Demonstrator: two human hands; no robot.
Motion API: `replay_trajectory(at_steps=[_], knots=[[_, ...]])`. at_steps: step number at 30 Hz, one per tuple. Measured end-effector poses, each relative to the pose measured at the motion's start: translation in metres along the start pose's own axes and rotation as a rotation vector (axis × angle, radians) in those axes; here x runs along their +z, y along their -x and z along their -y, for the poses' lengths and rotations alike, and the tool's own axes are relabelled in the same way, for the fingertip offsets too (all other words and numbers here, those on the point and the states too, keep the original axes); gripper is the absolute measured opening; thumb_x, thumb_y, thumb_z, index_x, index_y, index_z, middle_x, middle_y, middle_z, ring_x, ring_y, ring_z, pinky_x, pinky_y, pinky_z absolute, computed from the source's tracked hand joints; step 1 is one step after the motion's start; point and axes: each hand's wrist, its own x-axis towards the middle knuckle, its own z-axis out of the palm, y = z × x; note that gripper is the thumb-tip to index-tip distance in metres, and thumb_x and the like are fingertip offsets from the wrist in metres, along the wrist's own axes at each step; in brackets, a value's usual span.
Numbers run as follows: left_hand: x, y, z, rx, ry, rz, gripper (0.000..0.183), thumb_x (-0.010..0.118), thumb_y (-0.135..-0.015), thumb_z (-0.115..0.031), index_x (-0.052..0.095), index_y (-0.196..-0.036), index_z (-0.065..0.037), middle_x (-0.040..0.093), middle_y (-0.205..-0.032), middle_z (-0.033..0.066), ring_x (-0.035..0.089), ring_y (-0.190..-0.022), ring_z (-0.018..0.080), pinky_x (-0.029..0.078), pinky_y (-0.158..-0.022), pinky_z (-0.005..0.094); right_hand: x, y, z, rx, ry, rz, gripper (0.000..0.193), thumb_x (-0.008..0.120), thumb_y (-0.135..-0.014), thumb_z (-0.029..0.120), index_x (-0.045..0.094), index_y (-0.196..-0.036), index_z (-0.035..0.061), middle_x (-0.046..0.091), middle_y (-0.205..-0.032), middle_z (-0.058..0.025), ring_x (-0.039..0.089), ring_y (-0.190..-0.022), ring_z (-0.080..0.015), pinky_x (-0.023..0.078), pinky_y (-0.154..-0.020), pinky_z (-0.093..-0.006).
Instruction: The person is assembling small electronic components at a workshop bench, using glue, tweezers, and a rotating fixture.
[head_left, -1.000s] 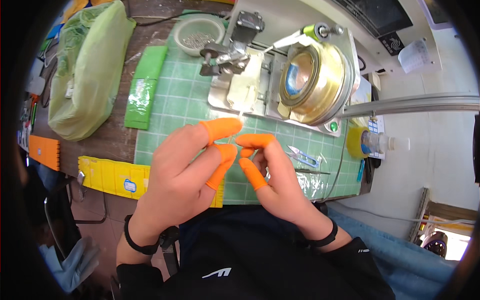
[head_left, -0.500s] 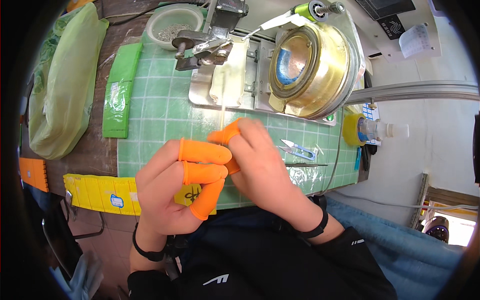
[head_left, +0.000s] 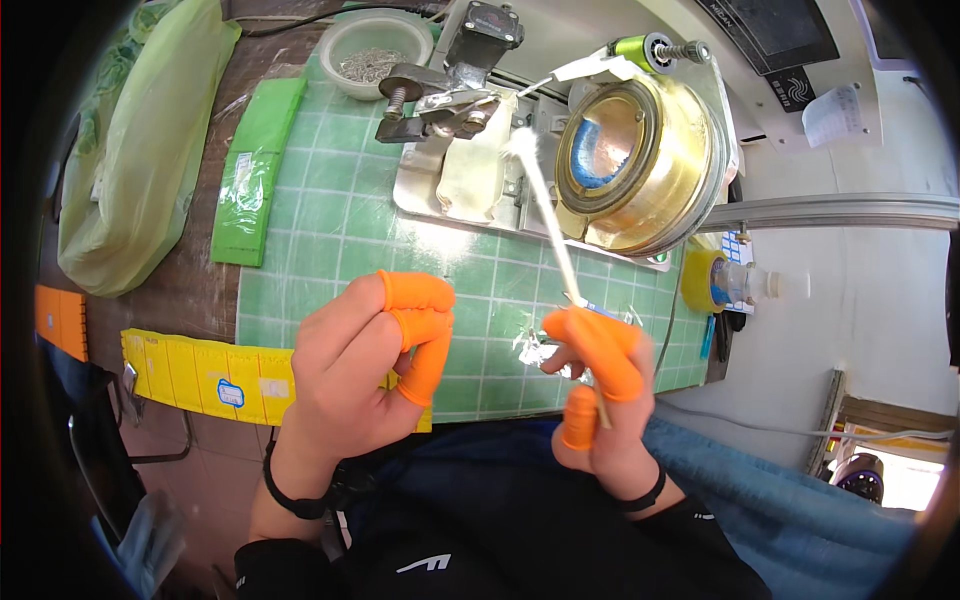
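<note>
My right hand (head_left: 600, 395), with orange finger cots on its fingertips, grips the lower end of a long thin white swab stick (head_left: 548, 215). The stick slants up and left, and its fluffy tip lies near the metal fixture (head_left: 470, 165) beside the round brass drum (head_left: 640, 165). My left hand (head_left: 365, 365), also in orange finger cots, hovers over the green cutting mat (head_left: 330, 235) with its fingers curled and nothing visible in it. A bit of crinkled clear wrapper (head_left: 540, 350) lies on the mat just left of my right hand.
A bowl of small metal parts (head_left: 372, 45) stands at the back. A green plastic bar (head_left: 255, 170) and a pale green bag (head_left: 140, 150) lie on the left. A yellow strip (head_left: 200, 375) runs along the near edge. A yellow tape roll (head_left: 700, 282) sits at right.
My hands were together over the mat; now they have parted. My right hand has drawn right and holds the swab stick out, pointing up toward the fixture.
</note>
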Motion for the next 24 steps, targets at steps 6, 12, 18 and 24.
replay_trajectory(at_steps=[6,12,18,24], knots=[[0.001,0.001,0.001,0.025,-0.034,-0.016,0.018,0.073,-0.074,0.01,0.066,-0.088,0.002,0.07,-0.097,0.0139,0.059,-0.061,0.0167,0.043,-0.045,0.0239,0.001,-0.017,-0.003,-0.085,0.066,-0.052,0.038,0.057,-0.091,-0.001,0.059,-0.129,-0.0082,0.062,-0.121,-0.0227,0.061,-0.086,-0.0247,0.05,-0.079,-0.0341],[0.0,-0.001,0.0,0.066,-0.082,-0.004,0.017,0.074,-0.074,0.008,0.065,-0.087,0.002,0.07,-0.096,0.0142,0.06,-0.059,0.0182,0.044,-0.046,0.0258,0.001,0.013,-0.016,0.034,-0.127,-0.018,0.043,0.062,-0.091,0.001,0.055,-0.133,-0.0088,0.061,-0.117,-0.024,0.062,-0.096,-0.0328,0.052,-0.083,-0.038],[-0.004,-0.004,0.007,0.02,-0.095,0.003,0.015,0.074,-0.075,0.006,0.064,-0.086,0.001,0.071,-0.097,0.013,0.063,-0.063,0.0211,0.05,-0.052,0.0285,0.037,-0.028,-0.014,0.313,0.045,0.296,0.064,0.074,-0.086,0.014,0.049,-0.142,-0.0004,0.057,-0.122,-0.0234,0.058,-0.11,-0.0406,0.05,-0.093,-0.0457],[-0.006,0.01,0.001,0.098,-0.106,0.014,0.017,0.074,-0.08,0.002,0.063,-0.091,-0.002,0.069,-0.099,0.0125,0.069,-0.085,0.0291,0.056,-0.069,0.0357,-0.016,0.015,-0.045,0.202,0.528,-0.093,0.066,0.064,-0.092,0.029,0.044,-0.148,0.0,0.046,-0.149,-0.0232,0.042,-0.137,-0.041,0.025,-0.119,-0.0487]])
